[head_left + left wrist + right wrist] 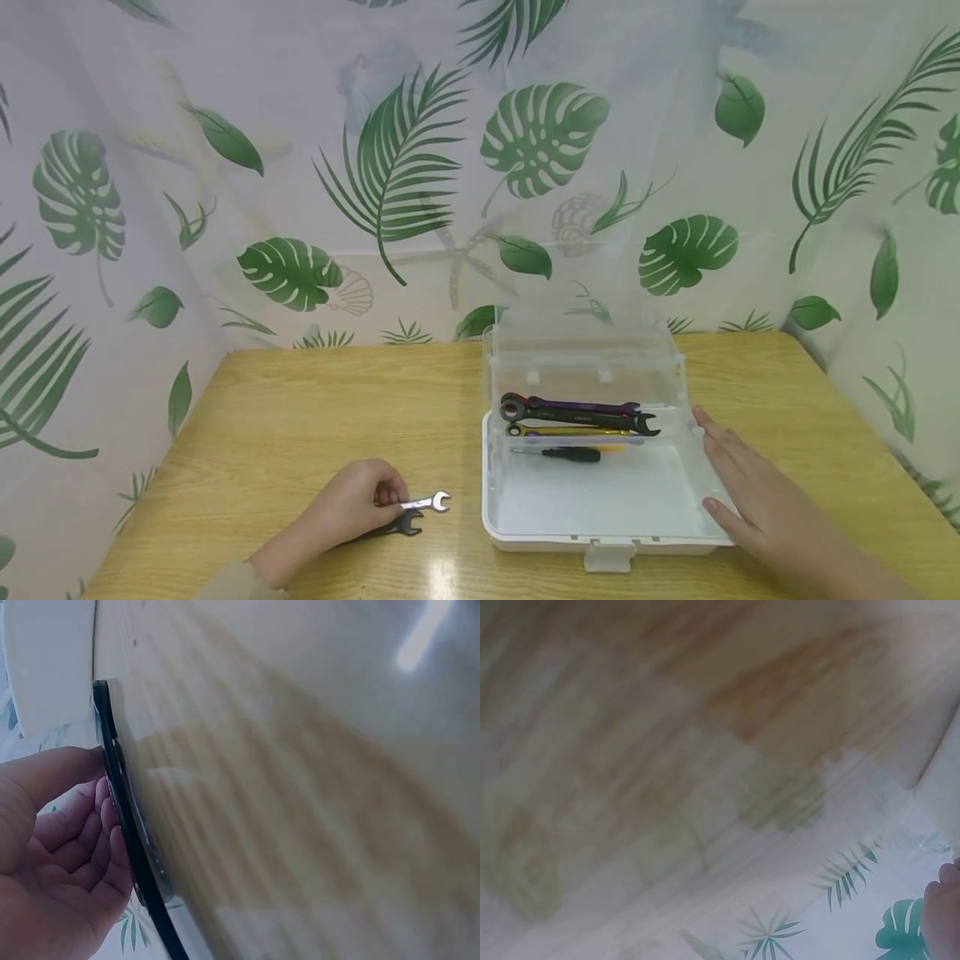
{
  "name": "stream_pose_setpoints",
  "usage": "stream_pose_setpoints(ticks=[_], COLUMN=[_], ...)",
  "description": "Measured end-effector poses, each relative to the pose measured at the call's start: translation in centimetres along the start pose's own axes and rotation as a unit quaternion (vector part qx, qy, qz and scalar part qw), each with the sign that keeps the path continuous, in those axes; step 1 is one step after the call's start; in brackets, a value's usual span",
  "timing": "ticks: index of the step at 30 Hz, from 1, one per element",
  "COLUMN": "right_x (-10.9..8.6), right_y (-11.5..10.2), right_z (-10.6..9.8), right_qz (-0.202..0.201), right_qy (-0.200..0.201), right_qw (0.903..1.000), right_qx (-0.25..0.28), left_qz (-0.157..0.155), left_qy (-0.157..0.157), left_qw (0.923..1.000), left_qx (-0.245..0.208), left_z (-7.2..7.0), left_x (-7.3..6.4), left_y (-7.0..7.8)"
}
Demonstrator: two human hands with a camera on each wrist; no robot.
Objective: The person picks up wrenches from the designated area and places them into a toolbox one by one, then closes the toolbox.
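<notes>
My left hand [352, 504] pinches a silver open-ended wrench [431, 502], low over the table left of the box. Just in front of it lies a black wrench [407, 523], its far part covered by the hand. Up close in the left wrist view, the thumb and curled fingers [56, 776] are beside the black wrench [124, 787]. My right hand [765, 500] rests against the right side of a white toolbox [536, 546], fingers extended, thumb near the front corner. Only some of its fingertips [943, 900] show in the right wrist view.
The toolbox's clear lid [585, 342] stands raised at the back. Inside, a clear tray holds several wrenches, among them a black ratchet wrench [577, 414] and a yellow wrench [562, 431]. A black-handled screwdriver [573, 454] is also in the box. Leaf-patterned cloth [420, 275] borders the wooden table [337, 400].
</notes>
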State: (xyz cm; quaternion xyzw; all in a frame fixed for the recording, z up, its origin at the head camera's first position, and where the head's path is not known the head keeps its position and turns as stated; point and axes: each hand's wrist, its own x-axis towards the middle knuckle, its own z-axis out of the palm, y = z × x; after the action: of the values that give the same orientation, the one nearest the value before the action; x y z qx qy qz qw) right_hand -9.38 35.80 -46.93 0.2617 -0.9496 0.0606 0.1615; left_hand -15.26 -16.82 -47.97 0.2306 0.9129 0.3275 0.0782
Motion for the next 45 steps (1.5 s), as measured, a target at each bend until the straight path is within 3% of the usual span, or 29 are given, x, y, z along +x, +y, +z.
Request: stream_pose_setpoints(ticks=[9, 16, 23, 30, 40, 45], right_x=[-0.1, -0.1, -0.1, -0.1, 0.0, -0.1], right_y=[0.0, 0.0, -0.1, -0.1, 0.0, 0.0], right_z=[-0.1, -0.1, -0.1, 0.0, 0.0, 0.1], right_qz=[0.012, 0.02, 0.01, 0.014, 0.013, 0.008], right_qy=[-0.011, -0.02, -0.005, -0.01, -0.011, -0.004], right_qw=[0.9999, 0.9996, 0.9999, 0.9998, 0.9999, 1.0], right_qx=[0.001, 0.004, 0.006, 0.002, 0.0, 0.001], left_qz=[0.02, 0.013, 0.005, -0.018, -0.054, -0.05], left_qy=[-0.019, -0.026, -0.009, 0.011, 0.049, 0.062], left_qw=[0.9996, 0.9993, 0.9992, 0.9995, 0.9973, 0.9968], left_qx=[-0.006, -0.023, -0.038, -0.022, -0.01, 0.003], left_z=[-0.3, -0.5, -0.6, -1.1, -3.6, -4.8], left_x=[0.2, 0.1, 0.4, 0.9, 2.3, 3.3], left_y=[0.0, 0.0, -0.1, 0.4, 2.3, 3.2])
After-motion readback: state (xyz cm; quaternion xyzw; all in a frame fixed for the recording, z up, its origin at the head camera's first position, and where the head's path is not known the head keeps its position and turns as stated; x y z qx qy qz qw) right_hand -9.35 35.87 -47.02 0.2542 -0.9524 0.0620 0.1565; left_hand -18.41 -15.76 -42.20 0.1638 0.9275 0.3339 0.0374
